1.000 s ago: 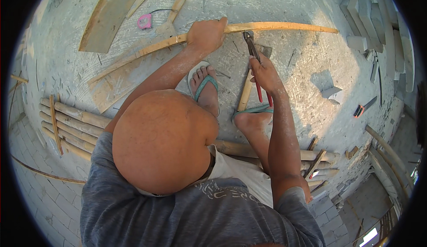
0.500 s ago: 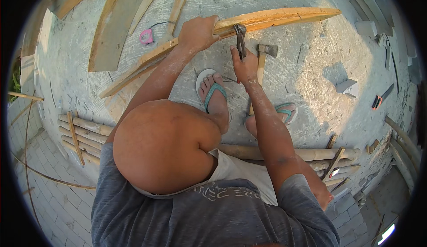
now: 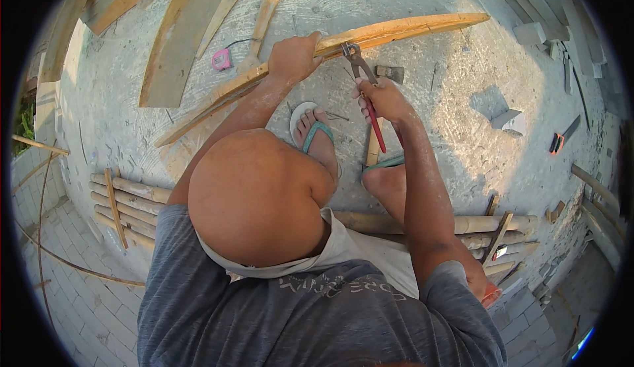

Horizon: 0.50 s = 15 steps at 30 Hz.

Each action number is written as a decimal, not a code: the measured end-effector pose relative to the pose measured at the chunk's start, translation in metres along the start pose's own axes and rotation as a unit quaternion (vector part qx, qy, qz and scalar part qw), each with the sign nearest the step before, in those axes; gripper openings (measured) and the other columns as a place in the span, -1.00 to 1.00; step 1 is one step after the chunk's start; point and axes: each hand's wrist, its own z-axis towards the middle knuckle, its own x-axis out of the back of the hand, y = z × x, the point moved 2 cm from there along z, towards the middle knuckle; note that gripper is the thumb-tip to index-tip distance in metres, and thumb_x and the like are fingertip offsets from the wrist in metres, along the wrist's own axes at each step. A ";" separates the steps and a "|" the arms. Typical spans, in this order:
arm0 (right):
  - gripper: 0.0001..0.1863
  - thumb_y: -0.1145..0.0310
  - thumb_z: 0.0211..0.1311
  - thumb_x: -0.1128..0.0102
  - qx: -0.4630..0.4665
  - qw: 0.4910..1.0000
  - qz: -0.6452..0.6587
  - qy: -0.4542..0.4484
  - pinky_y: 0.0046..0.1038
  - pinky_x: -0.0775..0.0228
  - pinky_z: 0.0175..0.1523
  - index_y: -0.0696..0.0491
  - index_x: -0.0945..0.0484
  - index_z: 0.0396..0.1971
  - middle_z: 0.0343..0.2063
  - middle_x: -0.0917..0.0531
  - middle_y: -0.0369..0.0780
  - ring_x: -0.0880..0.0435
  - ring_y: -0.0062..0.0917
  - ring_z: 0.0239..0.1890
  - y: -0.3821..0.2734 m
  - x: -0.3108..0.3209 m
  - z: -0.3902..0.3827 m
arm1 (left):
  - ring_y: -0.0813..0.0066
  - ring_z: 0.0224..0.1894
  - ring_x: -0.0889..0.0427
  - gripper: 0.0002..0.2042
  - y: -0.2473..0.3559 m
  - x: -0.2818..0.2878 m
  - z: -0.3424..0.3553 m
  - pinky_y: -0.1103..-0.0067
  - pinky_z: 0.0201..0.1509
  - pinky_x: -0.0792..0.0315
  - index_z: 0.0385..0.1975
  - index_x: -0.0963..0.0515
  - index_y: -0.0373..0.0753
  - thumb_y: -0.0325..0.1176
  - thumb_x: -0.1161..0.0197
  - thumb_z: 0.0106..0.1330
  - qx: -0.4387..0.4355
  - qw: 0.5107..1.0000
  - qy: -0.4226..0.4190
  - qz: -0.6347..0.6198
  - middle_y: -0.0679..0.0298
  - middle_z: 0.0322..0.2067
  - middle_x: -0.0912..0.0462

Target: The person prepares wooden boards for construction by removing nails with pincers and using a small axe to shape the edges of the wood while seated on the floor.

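My left hand (image 3: 294,58) is wrapped round a long narrow wooden board (image 3: 409,27), which lies slanting across the far side. In my right hand (image 3: 386,101) is a pair of pincers (image 3: 357,60) with red handles; their jaws meet the board's near edge, just right of my left hand. Whether the jaws have hold of a nail there, I cannot make out. A hammer (image 3: 391,73) lies on the concrete beside my right hand, its wooden handle partly hidden behind that hand and wrist.
A pink tape measure (image 3: 222,60) lies beyond the board, near wide planks (image 3: 173,50). To the right are a broken pale block (image 3: 505,120) and a blade tool with an orange-and-black handle (image 3: 564,136). Bamboo poles (image 3: 489,224) run behind my feet. Grey slabs (image 3: 528,0) stand far right.
My right hand has swung right and down the pincers, tilting them and bringing the red handles into view. The jaws have shifted slightly left along the board. My left hand keeps its grip.
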 end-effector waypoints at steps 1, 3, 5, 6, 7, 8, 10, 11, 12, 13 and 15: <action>-0.55 0.08 0.52 -0.01 -0.030 0.997 0.057 -0.040 -0.38 -0.51 -0.44 0.20 -0.59 -0.35 -0.64 -0.55 -0.22 -0.60 -0.46 -0.61 0.005 0.007 0.003 | 0.05 -0.15 -0.73 -0.60 0.004 -0.002 0.002 0.22 -0.09 -0.56 -0.10 -0.60 -0.12 -0.03 -0.40 0.15 -0.001 1.000 -0.005 0.000 0.07 -0.27 -0.75; -0.57 0.10 0.51 -0.02 0.018 0.993 -0.107 0.047 -0.32 -0.52 -0.41 0.20 -0.58 -0.33 -0.61 -0.56 -0.16 -0.62 -0.39 -0.59 0.013 0.014 0.005 | 0.05 -0.15 -0.73 -0.59 0.005 -0.006 0.013 0.22 -0.08 -0.56 -0.11 -0.61 -0.13 -0.02 -0.41 0.14 -0.003 1.000 -0.009 -0.005 0.07 -0.27 -0.75; -0.61 0.14 0.48 -0.01 0.092 0.889 -0.365 0.260 -0.01 -0.50 -0.06 0.18 -0.63 -0.23 -0.38 -0.69 0.11 -0.67 0.17 -0.18 0.025 0.001 -0.008 | 0.08 -0.21 -0.75 -0.48 -0.021 -0.004 0.028 0.23 -0.13 -0.60 0.00 -0.62 -0.11 0.01 -0.48 0.08 -0.035 0.999 0.009 -0.018 0.07 -0.28 -0.76; -0.62 0.16 0.49 0.02 0.081 0.889 -0.363 0.268 -0.03 -0.50 -0.06 0.19 -0.62 -0.14 -0.35 -0.69 0.12 -0.67 0.15 -0.17 0.044 -0.001 -0.024 | 0.08 -0.21 -0.75 -0.48 -0.033 -0.007 0.022 0.23 -0.13 -0.60 0.00 -0.62 -0.11 0.01 -0.48 0.08 -0.029 0.999 0.005 -0.020 0.07 -0.28 -0.76; -0.61 0.19 0.50 0.04 0.072 0.887 -0.360 0.279 -0.04 -0.50 -0.06 0.20 -0.61 -0.04 -0.31 -0.69 0.12 -0.68 0.13 -0.15 0.064 0.006 -0.039 | 0.08 -0.20 -0.75 -0.47 -0.042 -0.004 0.018 0.23 -0.12 -0.60 0.00 -0.62 -0.11 0.04 -0.48 0.07 -0.051 0.998 0.036 -0.019 0.07 -0.28 -0.76; -0.62 0.22 0.50 0.04 0.013 0.924 -0.285 0.255 -0.08 -0.51 -0.09 0.20 -0.58 0.03 -0.34 -0.69 0.07 -0.70 0.05 -0.21 0.100 0.025 -0.048 | 0.08 -0.20 -0.75 -0.46 -0.040 0.001 0.033 0.22 -0.12 -0.60 -0.01 -0.63 -0.11 0.06 -0.49 0.06 -0.076 0.993 0.083 -0.020 0.07 -0.29 -0.76; -0.61 0.24 0.51 0.03 -0.066 0.954 -0.193 0.221 -0.12 -0.53 -0.13 0.20 -0.55 0.10 -0.37 -0.70 0.01 -0.72 -0.04 -0.27 0.115 0.026 -0.069 | 0.08 -0.20 -0.76 -0.46 -0.030 -0.001 0.027 0.23 -0.12 -0.60 0.01 -0.62 -0.10 0.05 -0.48 0.07 -0.047 0.997 0.056 -0.012 0.07 -0.29 -0.76; -0.60 0.23 0.51 0.00 -0.053 0.976 -0.091 0.188 -0.21 -0.54 -0.14 0.20 -0.56 0.11 -0.40 -0.68 -0.07 -0.72 -0.17 -0.30 0.117 0.032 -0.072 | 0.07 -0.20 -0.76 -0.46 -0.026 -0.002 0.023 0.23 -0.12 -0.60 0.03 -0.61 -0.09 0.05 -0.48 0.09 -0.013 0.999 0.032 0.001 0.07 -0.30 -0.76; -0.60 0.23 0.50 -0.02 -0.037 0.987 0.014 0.155 -0.30 -0.55 -0.16 0.20 -0.56 0.12 -0.43 -0.67 -0.16 -0.72 -0.30 -0.32 0.106 0.029 -0.072 | 0.07 -0.20 -0.76 -0.46 -0.025 -0.004 0.020 0.23 -0.12 -0.60 0.03 -0.61 -0.09 0.05 -0.48 0.09 -0.017 0.999 0.028 0.004 0.07 -0.30 -0.76; -0.59 0.22 0.47 -0.09 -0.036 0.993 0.050 0.103 -0.44 -0.58 -0.11 0.21 -0.57 0.11 -0.39 -0.64 -0.23 -0.69 -0.49 -0.23 0.104 0.029 -0.068 | 0.07 -0.21 -0.76 -0.46 -0.024 -0.007 0.017 0.23 -0.13 -0.60 0.05 -0.60 -0.09 0.04 -0.48 0.10 -0.014 0.999 0.033 0.004 0.07 -0.31 -0.76; -0.59 0.27 0.49 -0.05 -0.058 0.996 0.061 0.014 -0.42 -0.59 -0.07 0.20 -0.50 0.19 -0.19 -0.66 -0.18 -0.69 -0.48 -0.12 0.093 0.017 -0.043 | 0.07 -0.21 -0.76 -0.45 -0.029 -0.009 0.009 0.23 -0.14 -0.61 0.06 -0.60 -0.09 0.03 -0.48 0.11 -0.006 1.000 0.028 0.006 0.06 -0.31 -0.76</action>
